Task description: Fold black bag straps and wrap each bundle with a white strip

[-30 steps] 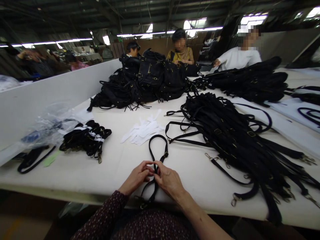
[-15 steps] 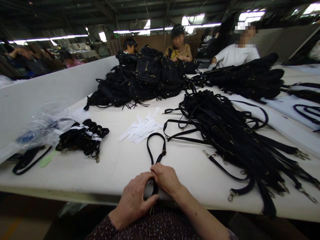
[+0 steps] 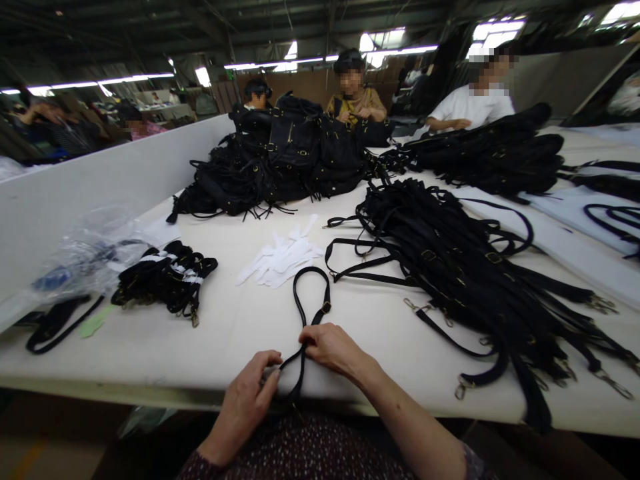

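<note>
A broad cream-white table (image 3: 233, 337) bears, at right, a long heap of flat black straps (image 3: 443, 263). At the near edge lies one narrow black strap (image 3: 319, 316), looped — the right hand (image 3: 333, 348) pinches its crossing in bunched fingertips, the left hand (image 3: 249, 395) pinches a lower length.

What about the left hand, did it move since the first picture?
Yes: against the table, the left hand moved toward the near edge and leftward.

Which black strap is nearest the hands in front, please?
The single looped strap, pinched by the right hand with the left hand at its lower part; the other straps lie apart.
</note>
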{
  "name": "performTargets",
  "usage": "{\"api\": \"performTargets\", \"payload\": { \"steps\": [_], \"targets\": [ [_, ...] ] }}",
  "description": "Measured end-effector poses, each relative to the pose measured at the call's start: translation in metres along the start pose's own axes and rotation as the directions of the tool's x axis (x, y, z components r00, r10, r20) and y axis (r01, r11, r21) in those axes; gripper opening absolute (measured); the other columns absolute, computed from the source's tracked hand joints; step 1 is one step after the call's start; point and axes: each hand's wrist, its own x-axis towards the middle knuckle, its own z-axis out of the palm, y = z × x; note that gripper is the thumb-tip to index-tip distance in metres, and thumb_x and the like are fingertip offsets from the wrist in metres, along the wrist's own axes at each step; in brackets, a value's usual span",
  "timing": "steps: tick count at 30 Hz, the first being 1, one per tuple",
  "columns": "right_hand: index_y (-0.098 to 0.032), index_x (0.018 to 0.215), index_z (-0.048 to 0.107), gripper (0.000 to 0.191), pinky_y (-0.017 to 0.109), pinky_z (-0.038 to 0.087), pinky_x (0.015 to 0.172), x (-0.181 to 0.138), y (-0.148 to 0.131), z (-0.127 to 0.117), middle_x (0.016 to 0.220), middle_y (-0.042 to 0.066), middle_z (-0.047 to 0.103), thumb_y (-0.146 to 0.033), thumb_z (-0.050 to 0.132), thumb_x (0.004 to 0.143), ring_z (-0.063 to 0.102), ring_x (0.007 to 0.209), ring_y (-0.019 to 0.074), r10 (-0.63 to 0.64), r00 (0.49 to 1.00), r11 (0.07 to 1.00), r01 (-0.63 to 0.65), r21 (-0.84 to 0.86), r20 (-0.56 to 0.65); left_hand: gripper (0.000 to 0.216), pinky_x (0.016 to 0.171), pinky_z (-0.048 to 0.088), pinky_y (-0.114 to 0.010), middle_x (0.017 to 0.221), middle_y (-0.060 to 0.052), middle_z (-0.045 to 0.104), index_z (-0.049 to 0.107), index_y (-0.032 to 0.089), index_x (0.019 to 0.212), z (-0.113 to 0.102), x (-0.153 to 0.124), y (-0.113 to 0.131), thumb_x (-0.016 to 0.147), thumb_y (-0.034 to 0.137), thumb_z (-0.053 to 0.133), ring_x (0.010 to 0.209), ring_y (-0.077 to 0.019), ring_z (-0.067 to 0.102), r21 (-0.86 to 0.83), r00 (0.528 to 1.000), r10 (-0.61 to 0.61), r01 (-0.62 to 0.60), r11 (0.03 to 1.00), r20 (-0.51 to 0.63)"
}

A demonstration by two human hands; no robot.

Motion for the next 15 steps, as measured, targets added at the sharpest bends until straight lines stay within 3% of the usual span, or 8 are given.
{"api": "performTargets", "payload": {
  "steps": [4,7,15],
  "targets": [
    [-0.028,0.105,0.071,0.028,0.028,0.046,0.074,0.005,-0.005,0.006,0.098,0.005,0.077,-0.027,0.058,0.080,0.070,0.092,0.0239,0.053,0.998,0.989,-0.056,-0.135,-0.025,0.015,0.103,0.048,-0.045,0.126,-0.007,0.065,0.058,0.027,0.095,-0.002,-0.007,-0.004,0.091,0.038,0.049,0.121,-0.0258,0.058,0.138,0.994,0.102,-0.096,0.986,-0.040],
    [-0.028,0.104,0.072,0.026,0.030,0.045,0.072,0.007,-0.008,0.008,0.096,0.007,0.077,-0.031,0.060,0.081,0.070,0.089,0.0254,0.065,0.998,0.985,-0.068,-0.160,-0.027,0.014,0.099,0.049,-0.049,0.134,-0.010,0.061,0.058,0.026,0.095,0.005,-0.011,-0.010,0.088,0.037,0.055,0.125,-0.0298,0.055,0.297,0.976,0.210,-0.186,0.937,-0.052],
    [-0.029,0.103,0.072,0.024,0.030,0.045,0.072,0.004,-0.006,0.008,0.097,0.005,0.077,-0.032,0.059,0.083,0.070,0.089,0.0245,0.066,0.997,0.983,-0.071,-0.170,-0.032,0.013,0.100,0.049,-0.047,0.140,-0.010,0.057,0.055,0.026,0.101,0.007,-0.003,-0.031,0.089,0.026,0.051,0.129,-0.0265,0.053,0.409,0.951,0.270,-0.188,0.893,-0.153]
  ]
}}
